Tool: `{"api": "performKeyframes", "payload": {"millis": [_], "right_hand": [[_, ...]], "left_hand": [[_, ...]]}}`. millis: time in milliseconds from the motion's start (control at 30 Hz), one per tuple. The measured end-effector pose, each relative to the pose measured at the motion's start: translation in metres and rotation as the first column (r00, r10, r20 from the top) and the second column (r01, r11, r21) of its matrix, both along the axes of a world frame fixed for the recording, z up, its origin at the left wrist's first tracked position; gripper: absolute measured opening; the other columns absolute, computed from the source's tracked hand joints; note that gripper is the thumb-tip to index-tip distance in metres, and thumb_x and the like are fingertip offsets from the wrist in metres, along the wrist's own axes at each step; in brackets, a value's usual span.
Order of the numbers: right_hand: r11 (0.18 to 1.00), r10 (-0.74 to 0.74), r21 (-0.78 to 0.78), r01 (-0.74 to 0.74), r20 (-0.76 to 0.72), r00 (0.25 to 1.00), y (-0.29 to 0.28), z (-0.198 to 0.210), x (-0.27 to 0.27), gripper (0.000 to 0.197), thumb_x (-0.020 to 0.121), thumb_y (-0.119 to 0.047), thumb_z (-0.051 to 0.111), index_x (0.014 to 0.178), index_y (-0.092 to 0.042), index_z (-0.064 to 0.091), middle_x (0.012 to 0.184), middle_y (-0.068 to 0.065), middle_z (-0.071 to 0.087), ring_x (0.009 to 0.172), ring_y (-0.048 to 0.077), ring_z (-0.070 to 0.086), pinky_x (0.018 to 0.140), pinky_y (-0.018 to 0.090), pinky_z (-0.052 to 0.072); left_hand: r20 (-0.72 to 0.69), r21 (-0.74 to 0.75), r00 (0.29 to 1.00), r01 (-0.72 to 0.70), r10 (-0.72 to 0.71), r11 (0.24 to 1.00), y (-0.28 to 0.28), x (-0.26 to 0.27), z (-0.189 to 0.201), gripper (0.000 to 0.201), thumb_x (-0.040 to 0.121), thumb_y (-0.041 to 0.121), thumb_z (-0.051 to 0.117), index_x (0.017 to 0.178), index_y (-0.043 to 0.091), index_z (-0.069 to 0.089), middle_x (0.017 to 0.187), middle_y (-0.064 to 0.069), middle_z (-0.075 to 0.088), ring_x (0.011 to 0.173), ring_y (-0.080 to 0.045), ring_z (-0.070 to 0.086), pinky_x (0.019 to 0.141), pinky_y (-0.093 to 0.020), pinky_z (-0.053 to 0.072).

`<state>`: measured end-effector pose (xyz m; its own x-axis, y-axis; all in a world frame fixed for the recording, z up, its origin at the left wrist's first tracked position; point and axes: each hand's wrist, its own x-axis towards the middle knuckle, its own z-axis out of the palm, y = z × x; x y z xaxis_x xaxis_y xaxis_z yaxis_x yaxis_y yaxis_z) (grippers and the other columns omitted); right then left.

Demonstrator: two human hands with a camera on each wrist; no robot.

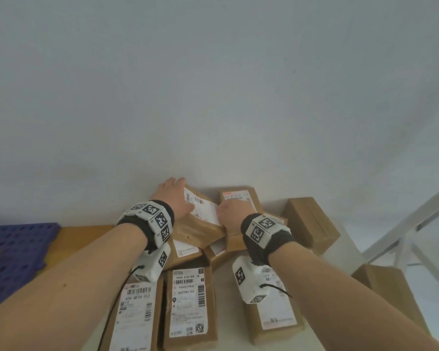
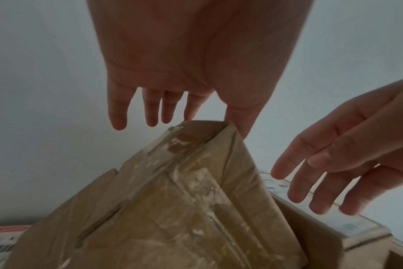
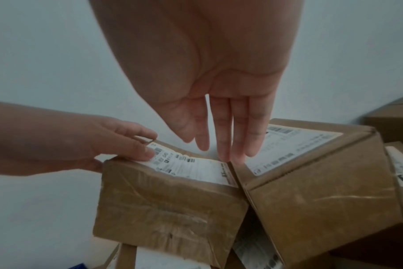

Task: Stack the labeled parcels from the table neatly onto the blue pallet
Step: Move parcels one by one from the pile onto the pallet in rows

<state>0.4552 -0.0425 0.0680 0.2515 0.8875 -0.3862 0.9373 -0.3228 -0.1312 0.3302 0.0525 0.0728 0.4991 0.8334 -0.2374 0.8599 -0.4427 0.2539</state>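
A tilted brown parcel (image 1: 200, 224) with a white label lies on top of the pile by the wall. My left hand (image 1: 174, 196) holds its far left corner, thumb on the label and fingers over the far edge; the left wrist view shows the hand (image 2: 205, 96) above the parcel (image 2: 173, 200). My right hand (image 1: 232, 210) is at the parcel's right edge with straight fingers (image 3: 221, 138) pointing into the seam between this parcel (image 3: 168, 200) and the neighbouring parcel (image 3: 322, 191). The blue pallet (image 1: 15, 252) lies at the far left.
Several labeled parcels (image 1: 188, 302) lie in front of the held one, under my forearms. More parcels (image 1: 312, 224) stand to the right by the wall. A white metal frame (image 1: 416, 224) slants at the far right, with a brown box (image 1: 390, 295) below it.
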Motion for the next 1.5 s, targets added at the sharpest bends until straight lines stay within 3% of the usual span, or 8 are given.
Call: {"api": "performKeyframes", "payload": {"millis": [167,333,633,800,900,1033,1267,1500], "right_hand": [[0.999,-0.036,0.03,0.039,-0.102,0.994,0.018,-0.007,0.015,0.034,0.094,-0.013,0.039,0.122,-0.01,0.057,0.125,0.009,0.059,0.114,0.026,0.055,0.094,0.032,0.044],[0.995,-0.061,0.062,0.075,-0.204,0.977,0.03,-0.004,0.009,0.036,0.093,-0.013,0.04,0.125,-0.015,0.057,0.121,0.007,0.062,0.11,0.025,0.058,0.086,0.03,0.045],[0.997,-0.047,0.05,0.063,-0.27,0.962,0.038,-0.005,-0.004,0.033,0.096,-0.016,0.041,0.127,-0.013,0.052,0.12,0.009,0.062,0.106,0.026,0.06,0.081,0.03,0.047],[0.979,-0.139,0.094,0.183,-0.354,0.925,0.038,-0.004,-0.006,0.049,0.098,-0.024,0.041,0.145,-0.015,0.031,0.143,0.011,0.046,0.126,0.029,0.049,0.102,0.037,0.042],[0.955,-0.18,0.134,0.263,-0.445,0.878,0.036,0.002,-0.008,0.052,0.099,-0.035,0.039,0.147,-0.017,0.028,0.141,0.011,0.047,0.119,0.027,0.054,0.095,0.035,0.046],[0.96,-0.168,0.101,0.262,-0.542,0.823,0.035,0.007,-0.013,0.049,0.099,-0.044,0.034,0.135,-0.014,0.048,0.129,0.007,0.058,0.112,0.024,0.057,0.087,0.032,0.044],[0.936,-0.169,0.159,0.313,-0.58,0.797,0.035,0.025,-0.022,0.031,0.099,-0.032,0.039,0.112,-0.013,0.059,0.106,0.006,0.064,0.091,0.022,0.06,0.084,0.033,0.049],[0.921,-0.182,0.227,0.316,-0.466,0.866,0.028,0.036,-0.03,0.036,0.098,-0.027,0.042,0.13,-0.015,0.053,0.127,0.004,0.059,0.103,0.02,0.057,0.08,0.025,0.044]], "left_hand": [[0.038,-0.181,0.991,-0.123,0.132,0.976,0.009,0.0,-0.01,0.088,0.078,0.042,0.067,0.145,0.022,0.016,0.138,-0.013,0.042,0.119,-0.032,0.051,0.101,-0.044,0.043],[0.041,-0.27,0.959,-0.26,0.281,0.927,0.014,-0.012,-0.019,0.105,0.075,0.056,0.066,0.15,0.024,0.0,0.143,-0.011,0.041,0.122,-0.031,0.051,0.102,-0.043,0.043],[0.067,-0.312,0.92,-0.349,0.387,0.884,0.01,-0.016,-0.026,0.092,0.074,0.057,0.067,0.146,0.019,0.023,0.14,-0.012,0.041,0.123,-0.031,0.048,0.102,-0.042,0.042],[0.218,-0.379,0.899,-0.28,0.379,0.882,0.01,-0.022,-0.015,0.085,0.074,0.039,0.073,0.143,0.016,0.029,0.135,-0.006,0.047,0.111,-0.024,0.053,0.093,-0.035,0.045],[0.333,-0.441,0.845,-0.254,0.42,0.861,0.015,-0.031,-0.003,0.083,0.073,0.025,0.075,0.142,0.016,0.031,0.134,-0.006,0.049,0.111,-0.023,0.053,0.096,-0.036,0.044],[0.434,-0.511,0.747,-0.256,0.504,0.82,0.018,-0.043,0.005,0.074,0.072,0.02,0.076,0.137,0.017,0.04,0.132,-0.007,0.052,0.115,-0.027,0.054,0.1,-0.043,0.044],[0.553,-0.576,0.479,-0.371,0.681,0.729,0.023,-0.05,0.008,0.088,0.07,0.045,0.076,0.142,0.016,0.033,0.137,-0.01,0.048,0.12,-0.031,0.05,0.101,-0.047,0.044],[0.422,-0.686,0.545,-0.331,0.724,0.648,0.009,-0.041,0.012,0.087,0.083,0.065,0.05,0.142,0.006,0.023,0.123,-0.016,0.053,0.104,-0.034,0.058,0.085,-0.043,0.053]]}}
